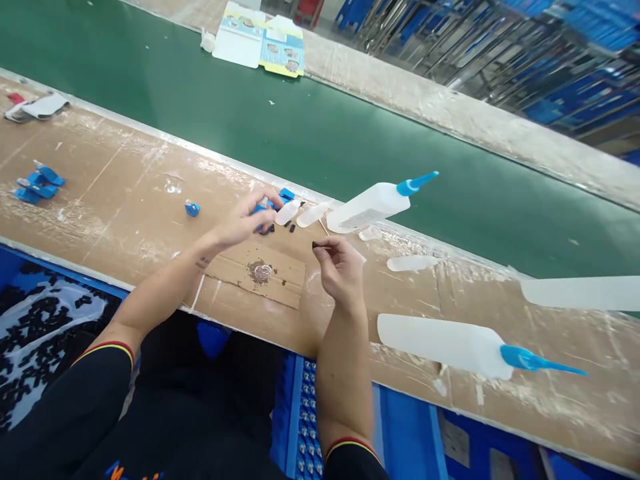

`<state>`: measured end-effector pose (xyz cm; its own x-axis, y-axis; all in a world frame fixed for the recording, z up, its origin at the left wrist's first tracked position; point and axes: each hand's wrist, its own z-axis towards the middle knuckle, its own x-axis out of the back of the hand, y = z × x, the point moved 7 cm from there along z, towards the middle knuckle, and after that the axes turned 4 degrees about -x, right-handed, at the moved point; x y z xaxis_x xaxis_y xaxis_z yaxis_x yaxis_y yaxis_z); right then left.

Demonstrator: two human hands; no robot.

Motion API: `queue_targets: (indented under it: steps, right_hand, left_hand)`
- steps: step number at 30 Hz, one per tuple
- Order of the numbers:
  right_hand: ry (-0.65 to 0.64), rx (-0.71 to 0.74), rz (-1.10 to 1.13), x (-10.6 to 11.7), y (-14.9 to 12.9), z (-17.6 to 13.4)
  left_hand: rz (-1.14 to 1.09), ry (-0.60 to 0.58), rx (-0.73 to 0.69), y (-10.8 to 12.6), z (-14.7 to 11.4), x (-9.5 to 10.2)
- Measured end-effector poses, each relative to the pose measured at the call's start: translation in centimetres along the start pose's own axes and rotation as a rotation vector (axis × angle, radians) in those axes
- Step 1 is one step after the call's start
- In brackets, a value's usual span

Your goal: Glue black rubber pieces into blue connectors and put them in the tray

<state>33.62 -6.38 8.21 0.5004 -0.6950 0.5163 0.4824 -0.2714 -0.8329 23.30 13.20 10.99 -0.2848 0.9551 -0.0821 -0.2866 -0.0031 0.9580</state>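
My left hand reaches over the far side of the bench, fingers apart and curved around a blue plastic part; whether they touch it is unclear. Another blue part and several small black pieces lie beside it. My right hand is closed in a pinch on a small black piece, held above the bench. Below and between the hands, a cardboard sheet carries a round clear blob ringed by dark crumbs. A thin stick lies near my right fingertips.
White bottles with blue nozzles and small white bottles lie on the bench. Blue parts sit at left. A green belt runs behind. Black pieces and a blue tray of small parts are below the near edge.
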Motion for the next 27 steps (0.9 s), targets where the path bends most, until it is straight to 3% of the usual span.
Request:
queue_targets:
  steps: [3,7,10,12,16,20,23,27]
  right_hand:
    - [-0.030,0.100,0.180,-2.5,-4.6,0.1]
    - [0.148,0.382,-0.082,-3.8,-9.7,-0.5]
    - [0.233,0.515,-0.133,-3.8,-10.8,-1.1]
    - [0.185,0.456,0.028,-3.6,-10.1,-1.0]
    - [-0.087,0.073,0.415,-4.4,-7.3,-0.4]
    - [-0.247,-0.186,0.539,-4.8,-5.8,-0.8]
    - [-0.221,-0.206,0.510,-4.3,-5.0,-1.4]
    - [-0.064,0.013,0.125,-3.2,-4.7,-3.2]
  left_hand:
    - [0.175,-0.029,-0.080,0.1,-1.3,-1.0]
    - [0.233,-0.007,-0.137,0.7,-2.6,-0.9]
    - [0.244,-0.021,-0.228,1.6,-2.7,-0.6]
    - [0.261,-0.049,-0.302,2.1,-2.8,-0.3]
    - [0.305,-0.172,-0.403,2.8,-3.2,-0.3]
    - [0.331,-0.346,-0.327,2.3,-3.5,-1.1]
    - [0.320,-0.310,-0.235,1.4,-3.1,-0.9]
    - [0.069,-0.141,-0.068,-1.0,-2.3,0.5]
